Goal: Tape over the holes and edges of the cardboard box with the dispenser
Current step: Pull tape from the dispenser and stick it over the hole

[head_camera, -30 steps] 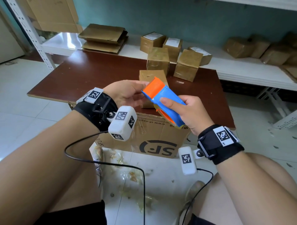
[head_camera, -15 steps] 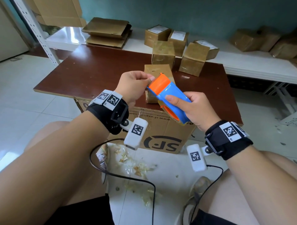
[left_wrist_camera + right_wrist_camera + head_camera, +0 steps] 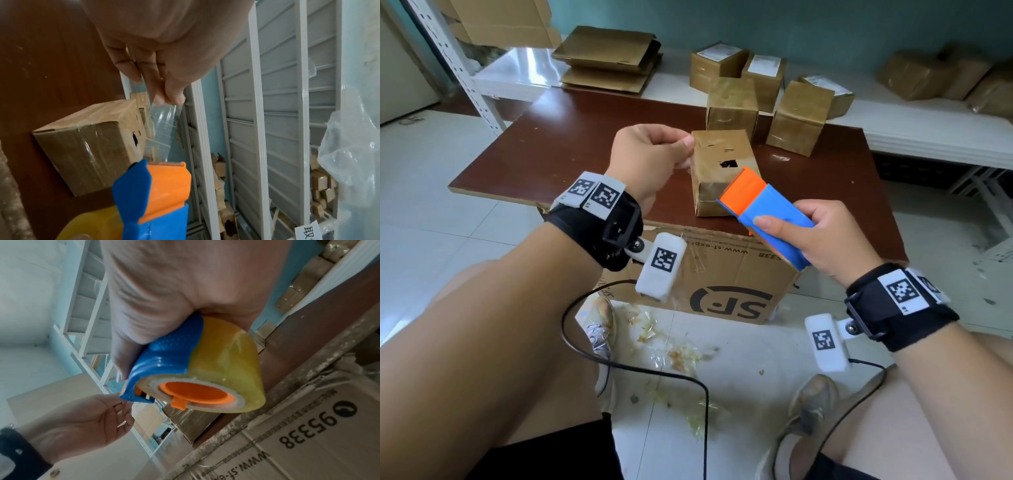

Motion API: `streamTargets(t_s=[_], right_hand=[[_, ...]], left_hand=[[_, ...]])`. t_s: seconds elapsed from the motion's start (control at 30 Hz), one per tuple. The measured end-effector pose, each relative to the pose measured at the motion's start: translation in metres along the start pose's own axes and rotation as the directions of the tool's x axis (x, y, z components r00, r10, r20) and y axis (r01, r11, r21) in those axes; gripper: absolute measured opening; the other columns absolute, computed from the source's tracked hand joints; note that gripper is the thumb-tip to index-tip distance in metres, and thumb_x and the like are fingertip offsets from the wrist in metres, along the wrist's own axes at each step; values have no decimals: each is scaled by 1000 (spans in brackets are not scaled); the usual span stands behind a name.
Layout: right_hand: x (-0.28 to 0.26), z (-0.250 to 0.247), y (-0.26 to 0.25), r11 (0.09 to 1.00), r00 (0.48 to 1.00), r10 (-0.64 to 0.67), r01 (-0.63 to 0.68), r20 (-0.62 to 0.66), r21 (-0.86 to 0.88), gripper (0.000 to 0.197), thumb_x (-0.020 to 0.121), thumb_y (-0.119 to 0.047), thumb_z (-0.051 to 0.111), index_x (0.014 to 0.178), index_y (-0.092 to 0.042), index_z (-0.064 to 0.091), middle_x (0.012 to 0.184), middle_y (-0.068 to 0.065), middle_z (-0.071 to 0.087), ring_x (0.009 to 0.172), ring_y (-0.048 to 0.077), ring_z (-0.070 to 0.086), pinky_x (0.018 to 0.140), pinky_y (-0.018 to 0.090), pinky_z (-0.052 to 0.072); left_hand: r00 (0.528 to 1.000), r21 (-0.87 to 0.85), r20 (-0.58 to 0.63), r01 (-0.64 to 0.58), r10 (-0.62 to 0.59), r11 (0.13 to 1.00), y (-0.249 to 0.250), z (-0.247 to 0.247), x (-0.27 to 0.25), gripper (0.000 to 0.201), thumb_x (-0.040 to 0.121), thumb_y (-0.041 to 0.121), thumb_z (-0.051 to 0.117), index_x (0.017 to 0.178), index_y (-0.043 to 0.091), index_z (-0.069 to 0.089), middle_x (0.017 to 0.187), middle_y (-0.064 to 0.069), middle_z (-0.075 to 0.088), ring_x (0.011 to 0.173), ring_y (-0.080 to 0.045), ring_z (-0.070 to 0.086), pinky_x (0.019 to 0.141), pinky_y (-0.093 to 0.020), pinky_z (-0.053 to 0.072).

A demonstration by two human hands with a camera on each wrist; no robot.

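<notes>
Box (image 3: 723, 171): set on the brown board (image 3: 571, 137), at its near edge; a dark hole (image 3: 728, 163) is seen in the top face, with small slits beside it. Glossy tape is already seen on the side faces in the left wrist view.
Tape (image 3: 162, 126): a clear strip is drawn taut from the dispenser's mouth up to the left fingertips, hanging just beside the box and, by judgement, not yet stuck down.
Dispenser (image 3: 767, 219): blue body, orange nose, yellowish roll (image 3: 224, 369); held just in front of the box and near its top, nose pointed at it, presumably so the strip can be laid across the hole.
Right hand (image 3: 825, 236): clamped round the dispenser's body, thumb on top.
Left hand (image 3: 650, 154): thumb and fingers pinched together on the free end of the tape, lifted at the box's far left corner; judged to keep the strip flat and off itself.
Step in hand: strip length being set before pressing down.
Risk: clear tape may fold or cling early.
Surroundings: more taped boxes (image 3: 799, 116) behind; a large carton (image 3: 722, 277) under the board; tape scraps (image 3: 674, 349) on the floor.
</notes>
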State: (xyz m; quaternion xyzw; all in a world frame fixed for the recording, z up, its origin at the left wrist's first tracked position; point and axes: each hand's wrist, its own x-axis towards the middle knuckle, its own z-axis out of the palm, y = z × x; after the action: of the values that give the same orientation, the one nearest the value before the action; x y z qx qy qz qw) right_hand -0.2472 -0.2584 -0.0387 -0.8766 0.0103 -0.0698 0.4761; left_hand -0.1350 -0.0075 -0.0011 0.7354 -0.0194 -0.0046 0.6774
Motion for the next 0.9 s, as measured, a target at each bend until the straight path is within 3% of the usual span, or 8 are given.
streamTargets(t_s=[0.1, 0.23, 0.3, 0.4, 0.6, 0.67, 0.77, 0.9], right_hand=[[-3, -6, -2, 999, 1000, -25, 26, 5, -39, 71, 79, -61, 83, 67, 3, 53, 61, 11, 45, 54, 15, 41, 52, 27, 30], [-6, -10, -5, 993, 999, -20, 16, -36, -113, 75, 81, -63, 83, 69, 4, 52, 68, 23, 49, 55, 20, 42, 54, 35, 32], [-5, -11, -6, 985, 994, -6, -12, -107, -171, 76, 82, -65, 82, 65, 1, 48, 66, 23, 44, 54, 20, 38, 55, 36, 29], [3, -13, -8, 973, 980, -16, -30, -198, -229, 84, 80, -72, 80, 66, 2, 43, 67, 26, 41, 55, 22, 33, 56, 38, 26], [13, -12, -10, 963, 956, 20, -97, -292, -251, 93, 73, -86, 72, 69, 3, 45, 65, 21, 38, 55, 24, 35, 56, 40, 27], [17, -11, -11, 958, 949, 48, -132, -310, -254, 92, 71, -89, 70, 64, -2, 42, 60, 11, 34, 54, 23, 34, 56, 41, 27], [23, -14, -15, 947, 943, 57, -155, -329, -281, 85, 69, -92, 68, 59, -15, 35, 57, 3, 28, 54, 22, 29, 55, 41, 24], [26, -20, -10, 945, 938, 71, -172, -340, -277, 82, 71, -91, 70, 57, -19, 31, 56, 0, 25, 53, 20, 25, 55, 39, 21]], left_hand=[[1000, -7, 5, -1, 1, 1000, 0, 1, -2, 10, 100, 13, 74, 99, 5, 80, 68, 2, 73, 57, -3, 62, 63, -9, 46], [997, -36, 11, -69, 70, 997, 1, 3, -9, 10, 98, 15, 77, 99, 6, 80, 82, -10, 77, 67, -8, 69, 64, -10, 48], [992, -45, 28, -120, 122, 992, 0, 10, -15, 7, 96, 15, 79, 97, 8, 81, 86, -14, 77, 73, -12, 73, 72, -17, 53], [978, -35, 45, -203, 205, 978, 1, 25, -27, 7, 95, 14, 79, 89, 16, 80, 78, -6, 77, 78, -15, 74, 85, -30, 61], [965, -14, 19, -263, 263, 965, 2, 50, -39, 3, 93, 16, 81, 91, 16, 82, 78, 0, 77, 77, -11, 70, 83, -36, 61], [965, 2, 3, -261, 261, 965, 1, 57, -38, 5, 92, 19, 81, 93, 14, 83, 81, 0, 78, 79, -15, 71, 85, -40, 62], [960, 31, -10, -280, 281, 959, 3, 67, -36, 5, 92, 18, 80, 93, 15, 84, 86, 0, 80, 86, -20, 76, 85, -37, 63], [943, 114, 27, -333, 332, 936, 2, 81, -37, 13, 94, 13, 79, 86, 24, 80, 81, 8, 78, 73, 1, 67, 73, -19, 54]])
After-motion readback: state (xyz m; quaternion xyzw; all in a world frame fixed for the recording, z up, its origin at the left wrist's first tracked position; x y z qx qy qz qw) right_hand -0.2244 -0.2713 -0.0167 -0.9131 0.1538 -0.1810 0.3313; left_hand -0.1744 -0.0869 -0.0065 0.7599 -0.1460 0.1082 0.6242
